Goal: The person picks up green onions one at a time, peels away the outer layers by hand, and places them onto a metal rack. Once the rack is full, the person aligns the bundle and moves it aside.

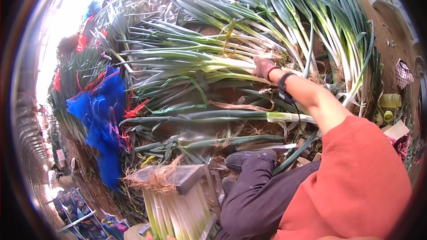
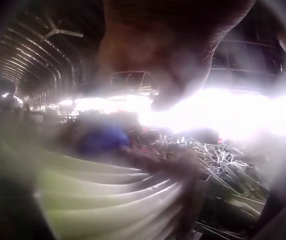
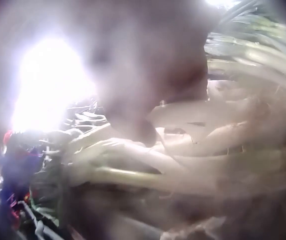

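Observation:
My right hand (image 1: 265, 68) reaches out over the pile and grips the white root ends of long green onions (image 1: 213, 64), whose leaves point left. In the right wrist view, blurred fingers (image 3: 143, 131) curl down onto the pale stalks (image 3: 128, 155). My left hand (image 2: 153, 50) hangs over a bundle of white stalks (image 2: 108, 200), with a gap showing between thumb and fingers; only its fingertips show at the bottom edge of the head view. That bundle (image 1: 178, 209) lies in a metal frame (image 1: 193, 182), its brown roots (image 1: 160, 178) spilling over the top plate.
More green onions (image 1: 338, 26) spread across the ground at the back and right. Blue netting (image 1: 100, 111) with red strings drapes at the left. A dark shoe (image 1: 251, 158) stands among loose stalks. Yellowish containers (image 1: 390, 101) lie at the far right, near a dotted cloth (image 1: 404, 73).

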A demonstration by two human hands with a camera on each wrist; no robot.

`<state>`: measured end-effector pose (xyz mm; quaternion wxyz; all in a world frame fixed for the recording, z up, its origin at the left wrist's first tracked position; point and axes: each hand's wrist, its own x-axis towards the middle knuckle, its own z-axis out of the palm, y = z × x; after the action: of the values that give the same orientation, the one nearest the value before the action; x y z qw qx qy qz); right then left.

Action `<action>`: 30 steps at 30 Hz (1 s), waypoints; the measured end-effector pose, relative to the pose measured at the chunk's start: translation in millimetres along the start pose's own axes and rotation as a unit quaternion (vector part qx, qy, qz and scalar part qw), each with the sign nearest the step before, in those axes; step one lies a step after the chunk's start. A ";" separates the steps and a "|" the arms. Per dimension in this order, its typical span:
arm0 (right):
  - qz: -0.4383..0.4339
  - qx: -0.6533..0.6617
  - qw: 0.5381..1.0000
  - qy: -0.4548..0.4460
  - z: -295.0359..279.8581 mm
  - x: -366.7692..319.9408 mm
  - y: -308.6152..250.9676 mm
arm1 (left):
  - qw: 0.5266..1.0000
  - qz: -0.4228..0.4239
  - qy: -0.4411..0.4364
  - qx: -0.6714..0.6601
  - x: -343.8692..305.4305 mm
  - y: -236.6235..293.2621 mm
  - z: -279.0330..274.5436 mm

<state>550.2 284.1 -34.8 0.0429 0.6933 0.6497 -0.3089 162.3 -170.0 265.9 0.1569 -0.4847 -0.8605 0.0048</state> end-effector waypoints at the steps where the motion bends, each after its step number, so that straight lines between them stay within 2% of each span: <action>1: -0.045 0.065 0.997 0.016 4.8 -17.0 -0.8 | 1.000 -0.003 0.003 0.001 11.9 17.9 2.1; 2: -0.096 0.127 0.987 0.024 10.9 -33.6 -0.9 | 0.996 0.032 0.010 -0.081 23.2 38.1 3.3; 3: -0.107 0.191 0.975 -0.042 12.7 -48.3 -3.0 | 0.986 0.057 0.015 -0.156 30.8 57.7 1.5; 4: -0.121 0.248 0.953 -0.122 15.1 -67.4 -9.0 | 0.963 0.019 -0.061 -0.260 35.9 67.9 -0.7; 5: -0.165 0.292 0.928 -0.162 8.4 -98.9 -20.6 | 0.946 0.034 -0.105 -0.304 44.1 75.0 0.3; 6: -0.207 0.336 0.894 -0.211 -7.1 -135.0 -35.3 | 0.922 0.013 -0.170 -0.349 54.8 88.9 -3.4; 7: -0.150 0.351 0.898 -0.217 -25.2 -168.6 -52.1 | 0.887 0.009 -0.195 -0.417 61.1 98.0 -0.6; 8: -0.143 0.408 0.870 -0.239 -39.5 -201.7 -70.9 | 0.834 -0.070 -0.264 -0.479 66.7 110.5 -1.9; 9: -0.174 0.382 0.882 -0.214 -43.6 -221.8 -81.7 | 0.822 -0.087 -0.297 -0.477 70.3 118.8 -6.6; 10: -0.204 0.361 0.892 -0.179 -44.9 -237.6 -83.7 | 0.847 -0.040 -0.283 -0.448 67.5 122.2 4.0; 11: -0.226 0.379 0.876 -0.194 -43.1 -253.0 -86.0 | 0.778 -0.087 -0.302 -0.544 69.2 131.4 3.0; 12: -0.243 0.400 0.861 -0.201 -43.3 -265.6 -88.0 | 0.756 -0.119 -0.313 -0.562 71.4 135.3 17.7; 13: -0.260 0.390 0.860 -0.202 -44.3 -277.4 -90.2 | 0.719 -0.142 -0.292 -0.615 73.1 142.4 23.9; 14: -0.292 0.400 0.848 -0.189 -37.4 -284.2 -90.8 | 0.636 -0.145 -0.263 -0.711 76.7 147.0 33.3; 16: -0.389 0.248 0.883 -0.085 -44.0 -310.0 -101.7 | 0.563 -0.186 -0.203 -0.779 81.6 152.2 25.5; 17: -0.469 0.208 0.858 0.010 -38.5 -317.1 -105.4 | 0.536 -0.168 -0.170 -0.809 81.8 149.3 19.8; 18: -0.475 0.205 0.856 0.007 -34.6 -322.8 -110.5 | 0.510 -0.150 -0.138 -0.836 80.8 146.0 13.1; 19: -0.509 0.155 0.844 0.062 -31.3 -327.7 -116.4 | 0.475 -0.124 -0.061 -0.869 79.2 147.0 3.1; 20: -0.540 0.104 0.827 0.117 -27.2 -330.3 -121.7 | 0.473 -0.124 -0.056 -0.870 79.1 140.6 -0.8; 22: -0.564 0.098 0.810 0.129 -1.8 -321.3 -124.9 | 0.357 -0.184 -0.027 -0.916 81.6 130.1 -10.4; 23: -0.568 0.045 0.814 0.111 -0.7 -319.4 -126.1 | 0.327 -0.206 0.027 -0.922 77.9 128.2 -17.5; 25: -0.576 -0.051 0.811 0.088 4.2 -301.6 -124.1 | 0.347 -0.195 0.075 -0.914 65.3 112.3 -24.8; 26: -0.494 0.005 0.869 0.027 15.1 -282.4 -108.8 | 0.354 -0.194 0.086 -0.911 57.8 101.5 -32.7; 28: -0.395 0.041 0.917 -0.043 49.8 -196.4 -42.7 | 0.369 -0.185 0.134 -0.901 52.4 69.2 -37.3; 30: -0.303 -0.096 0.947 0.042 35.1 -150.9 41.5 | 0.375 -0.103 0.176 -0.904 43.9 34.7 -55.0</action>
<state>580.9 129.7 -4.3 -0.0135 0.4689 0.8569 -0.2135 185.1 -122.8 324.2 -0.2277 -0.2362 -0.3493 -0.8777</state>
